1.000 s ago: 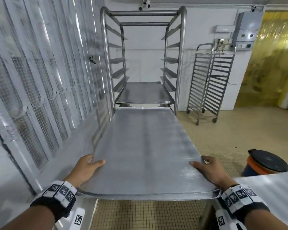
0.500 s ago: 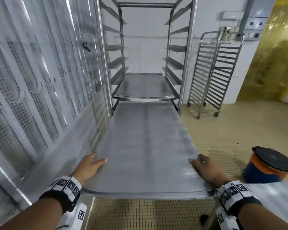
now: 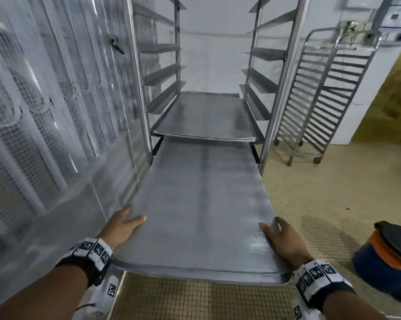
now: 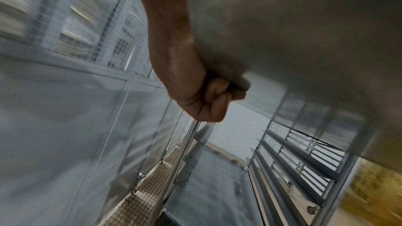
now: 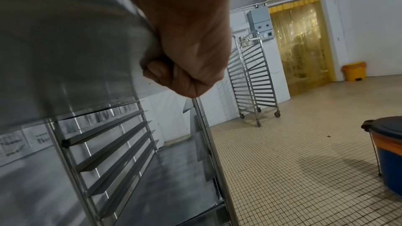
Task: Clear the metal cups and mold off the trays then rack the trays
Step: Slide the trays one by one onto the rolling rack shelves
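White panelled walls, a mesh-fronted metal wall (image 3: 33,116) at nine o'clock and a small-tiled beige floor (image 3: 322,192) surround me. My left hand (image 3: 122,225) has a grip on the near left edge of the wide flat grey metal tray (image 3: 201,204): thumb on top, and the left wrist view shows my fingers (image 4: 219,92) curled under the rim. My right hand (image 3: 280,239) grasps the near right edge the same way, thumb on top, fingers (image 5: 161,71) folded beneath. The tray is bare, with no cups or mold on it, and I carry it level in the air, long axis pointing to twelve o'clock.

Its far end sits at the mouth of the tall stainless steel tray rack (image 3: 285,84), just below a second grey tray (image 3: 206,116) already resting on a pair of runners. Whether the far corners have caught their own runners I cannot tell; the upper tray hides that edge. More angled runners stand free above.

So the clearing looks done for this tray, and I am at the racking step. Next I would need to keep both sides level, line the long edges up with one matching pair of runners, and push straight toward twelve o'clock until the tray seats fully, then let go.

At two o'clock a second, narrower wheeled rack (image 3: 322,100) stands by the wall; at four o'clock is a blue bin with an orange liner and black lid (image 3: 389,257).
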{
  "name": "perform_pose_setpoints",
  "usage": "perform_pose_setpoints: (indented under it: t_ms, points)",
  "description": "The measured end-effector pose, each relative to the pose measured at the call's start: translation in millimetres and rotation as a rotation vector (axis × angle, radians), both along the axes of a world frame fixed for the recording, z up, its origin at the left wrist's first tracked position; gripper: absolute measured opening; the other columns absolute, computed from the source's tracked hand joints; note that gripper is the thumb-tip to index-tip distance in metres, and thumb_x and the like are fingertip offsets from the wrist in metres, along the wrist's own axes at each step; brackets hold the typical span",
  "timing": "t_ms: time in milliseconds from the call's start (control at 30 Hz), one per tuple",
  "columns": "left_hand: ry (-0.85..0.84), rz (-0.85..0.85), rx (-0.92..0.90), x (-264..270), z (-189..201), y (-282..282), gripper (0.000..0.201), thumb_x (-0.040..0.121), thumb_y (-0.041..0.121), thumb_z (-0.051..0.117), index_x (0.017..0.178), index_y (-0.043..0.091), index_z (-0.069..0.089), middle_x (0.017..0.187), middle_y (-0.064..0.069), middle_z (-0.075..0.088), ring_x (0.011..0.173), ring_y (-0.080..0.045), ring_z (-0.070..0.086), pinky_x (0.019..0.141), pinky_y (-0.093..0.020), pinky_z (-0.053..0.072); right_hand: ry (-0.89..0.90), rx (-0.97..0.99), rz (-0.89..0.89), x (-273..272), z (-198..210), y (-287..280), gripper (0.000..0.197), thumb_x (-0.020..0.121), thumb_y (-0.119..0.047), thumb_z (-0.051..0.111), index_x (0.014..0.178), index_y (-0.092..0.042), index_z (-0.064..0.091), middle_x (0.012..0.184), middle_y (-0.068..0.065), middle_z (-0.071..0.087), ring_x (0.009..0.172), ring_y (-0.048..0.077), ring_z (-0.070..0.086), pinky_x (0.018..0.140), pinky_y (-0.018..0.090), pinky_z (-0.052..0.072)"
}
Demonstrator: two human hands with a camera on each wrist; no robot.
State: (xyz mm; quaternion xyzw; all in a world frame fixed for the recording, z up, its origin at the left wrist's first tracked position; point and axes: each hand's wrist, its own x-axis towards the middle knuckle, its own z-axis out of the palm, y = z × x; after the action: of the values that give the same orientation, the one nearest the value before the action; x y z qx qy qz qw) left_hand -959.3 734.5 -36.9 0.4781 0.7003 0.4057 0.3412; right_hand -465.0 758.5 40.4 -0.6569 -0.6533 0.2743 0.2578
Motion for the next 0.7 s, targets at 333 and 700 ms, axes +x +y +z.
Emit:
perform_pose_setpoints:
  t_ms: [333,700]
  points:
    - [-0.031,-0.022,0.044,28,43,79,0.04,0.09,0.023,0.075,0.128,0.022,0.061,0.111,0.01,0.071,0.098,-0.01,0.069,0.102,-0.042,0.052,0.04,-0.052,-0.054,-13,-15,100,0.04,0.089,-0.059,0.061,0.094,-0.019,0.06,0.093,0.002,0.07,0.084,0.023,0.065,0.078,0.036,0.046]
    - [-0.017,-0.059,0.018,-7,42,182,0.035,0.092,0.024,0.073,0.127,0.019,0.067,0.106,0.002,0.076,0.094,-0.016,0.073,0.094,-0.042,0.057,0.075,-0.091,-0.121,-45,-16,185,0.046,0.09,-0.056,0.062,0.114,-0.017,0.063,0.105,0.003,0.071,0.093,0.025,0.067,0.09,0.041,0.052]
